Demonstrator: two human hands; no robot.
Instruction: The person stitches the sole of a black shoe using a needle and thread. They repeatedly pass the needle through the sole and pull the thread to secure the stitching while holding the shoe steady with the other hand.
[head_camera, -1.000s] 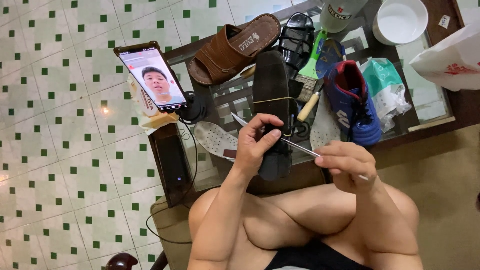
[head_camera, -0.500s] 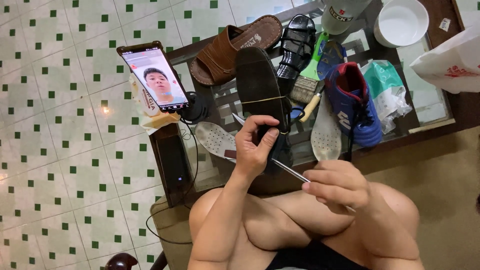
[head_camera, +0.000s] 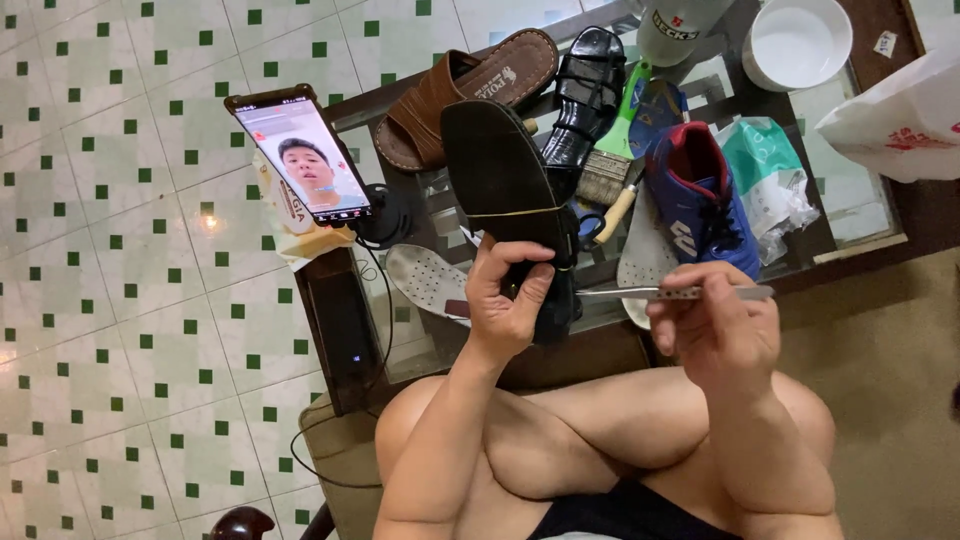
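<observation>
One black sandal (head_camera: 505, 190), sole facing the camera, is held upright above the glass table (head_camera: 860, 215), with the left hand (head_camera: 505, 300) wrapped around its heel end. Right hand (head_camera: 715, 325) pinches a metal tweezer-like tool (head_camera: 675, 293), tip aimed at the sandal. Nearby lie a brown sandal (head_camera: 465, 90), blue sneaker (head_camera: 700, 195), paintbrush (head_camera: 610, 165) and propped phone (head_camera: 305, 160).

Left hand (head_camera: 508, 300) covers the near end of the black sandal (head_camera: 505, 190). Tool tip (head_camera: 600, 293) hidden behind sandal edge; handle partly inside right hand (head_camera: 712, 325). White bag (head_camera: 895, 115) cut off at right edge, can (head_camera: 675, 28) and bowl (head_camera: 798, 40) at far edge.
</observation>
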